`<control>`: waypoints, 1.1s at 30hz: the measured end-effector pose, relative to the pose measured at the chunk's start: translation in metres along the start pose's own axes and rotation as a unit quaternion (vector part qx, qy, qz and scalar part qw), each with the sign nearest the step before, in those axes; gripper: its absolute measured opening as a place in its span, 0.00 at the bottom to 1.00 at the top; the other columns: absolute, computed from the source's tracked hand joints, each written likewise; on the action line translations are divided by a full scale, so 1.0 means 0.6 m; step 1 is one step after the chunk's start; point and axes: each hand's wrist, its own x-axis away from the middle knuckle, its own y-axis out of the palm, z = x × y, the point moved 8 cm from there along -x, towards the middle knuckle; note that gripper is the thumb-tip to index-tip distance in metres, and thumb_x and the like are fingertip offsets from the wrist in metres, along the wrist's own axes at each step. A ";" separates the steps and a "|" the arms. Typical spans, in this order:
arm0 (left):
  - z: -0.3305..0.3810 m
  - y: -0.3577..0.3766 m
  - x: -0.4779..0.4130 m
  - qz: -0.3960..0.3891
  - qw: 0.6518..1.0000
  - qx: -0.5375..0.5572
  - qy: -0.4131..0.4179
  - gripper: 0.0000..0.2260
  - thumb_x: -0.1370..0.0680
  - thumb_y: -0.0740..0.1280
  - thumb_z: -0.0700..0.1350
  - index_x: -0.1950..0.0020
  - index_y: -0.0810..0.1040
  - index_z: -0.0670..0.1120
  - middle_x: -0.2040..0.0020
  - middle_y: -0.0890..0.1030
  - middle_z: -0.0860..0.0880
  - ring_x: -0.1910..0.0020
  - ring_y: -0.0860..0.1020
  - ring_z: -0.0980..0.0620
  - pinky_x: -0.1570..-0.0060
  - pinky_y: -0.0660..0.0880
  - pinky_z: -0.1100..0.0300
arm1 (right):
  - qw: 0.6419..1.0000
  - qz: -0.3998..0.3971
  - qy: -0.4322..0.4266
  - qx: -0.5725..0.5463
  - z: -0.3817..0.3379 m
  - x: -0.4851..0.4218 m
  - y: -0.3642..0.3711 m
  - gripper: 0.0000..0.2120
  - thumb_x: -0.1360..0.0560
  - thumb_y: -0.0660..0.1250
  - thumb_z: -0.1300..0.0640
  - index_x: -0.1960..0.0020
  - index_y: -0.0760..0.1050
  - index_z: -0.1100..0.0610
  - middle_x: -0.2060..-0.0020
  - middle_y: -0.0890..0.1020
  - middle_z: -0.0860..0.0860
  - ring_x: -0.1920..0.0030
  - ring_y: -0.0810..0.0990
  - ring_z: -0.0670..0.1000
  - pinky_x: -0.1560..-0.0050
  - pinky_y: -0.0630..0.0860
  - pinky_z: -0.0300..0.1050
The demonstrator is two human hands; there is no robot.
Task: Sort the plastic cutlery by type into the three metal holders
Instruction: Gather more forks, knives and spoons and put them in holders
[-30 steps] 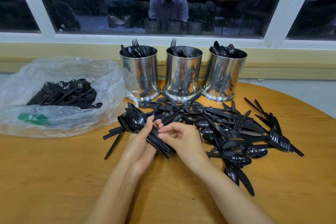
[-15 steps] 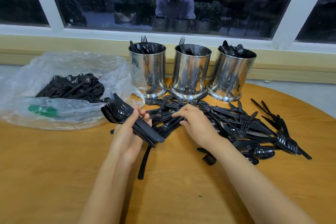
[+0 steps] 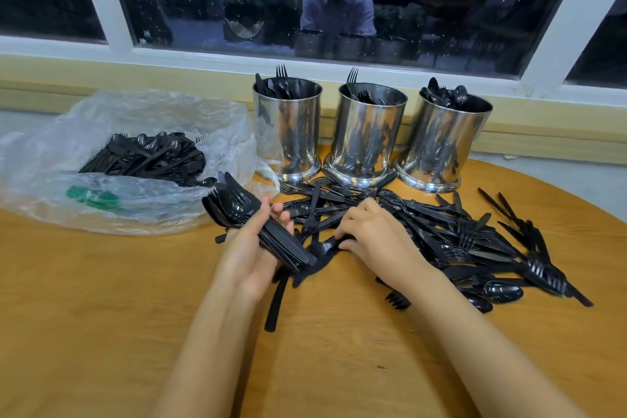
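Round wooden tabletop (image 3: 101, 316), window sill beyond its far edge. Three metal holders stand in a row at the far edge, nearly touching: the left holder (image 3: 288, 132) shows dark handles and one fork's tines above the rim, the middle holder (image 3: 368, 139) shows fork heads, and the right holder (image 3: 441, 146) shows spoon bowls. A loose pile of black plastic cutlery (image 3: 458, 237) (forks, knives and spoons mixed) spreads from the holders' feet toward the right edge of the tabletop. One spoon (image 3: 502, 291) lies bowl-up at the pile's near side, and a fork head (image 3: 397, 300) shows just beside the right forearm. The left hand (image 3: 252, 248) is closed around a thick bundle of cutlery (image 3: 237, 210), thumb over the top, with the heads fanning out toward the far left and the handles pointing near-right. Spoon bowls and fork tines are both visible among the bundle's heads. A single knife (image 3: 274, 302) lies on the table under that wrist. The right hand (image 3: 373, 234) rests palm-down on the near-left edge of the pile, fingers bent onto the pieces; I cannot tell whether it has hold of anything. A clear plastic bag (image 3: 135, 112) sits by the far left edge, with more black cutlery (image 3: 149, 159) heaped inside and something green (image 3: 95, 197) under the film.
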 end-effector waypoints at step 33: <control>-0.037 0.030 0.016 0.001 0.999 -0.049 0.014 0.04 0.19 0.63 0.39 0.46 0.77 0.42 0.61 0.80 0.48 0.62 0.80 0.53 0.52 0.80 0.54 | 0.863 0.160 0.171 -0.447 -0.024 0.042 -0.025 0.07 0.29 0.74 0.62 0.54 0.84 0.52 0.62 0.84 0.44 0.63 0.76 0.40 0.58 0.73 0.31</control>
